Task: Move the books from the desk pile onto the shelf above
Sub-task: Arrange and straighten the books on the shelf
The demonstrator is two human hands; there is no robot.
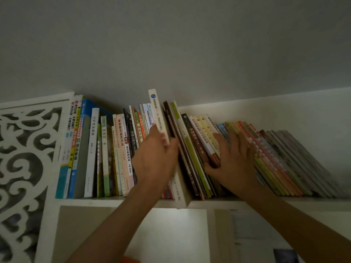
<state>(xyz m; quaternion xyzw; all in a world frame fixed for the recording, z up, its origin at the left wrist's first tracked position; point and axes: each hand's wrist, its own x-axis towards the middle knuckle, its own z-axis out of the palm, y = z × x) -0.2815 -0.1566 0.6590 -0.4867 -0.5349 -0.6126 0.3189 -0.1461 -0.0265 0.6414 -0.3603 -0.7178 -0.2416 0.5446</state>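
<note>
A tall white book (158, 114) stands partly slid into the row on the white shelf (218, 203), its lower end jutting past the shelf's front edge. My left hand (157, 158) grips it around the spine at mid height. My right hand (232, 160) lies with spread fingers against the leaning books (201, 141) to the right, its thumb curled under their spines, holding them away from the gap. The desk pile is out of view.
Upright books (93, 150) fill the shelf's left part. Thin books (281, 160) lean steeply at the right, with bare shelf wall beyond them. A white carved screen (22, 168) stands at the left. An open compartment (133, 232) lies below the shelf.
</note>
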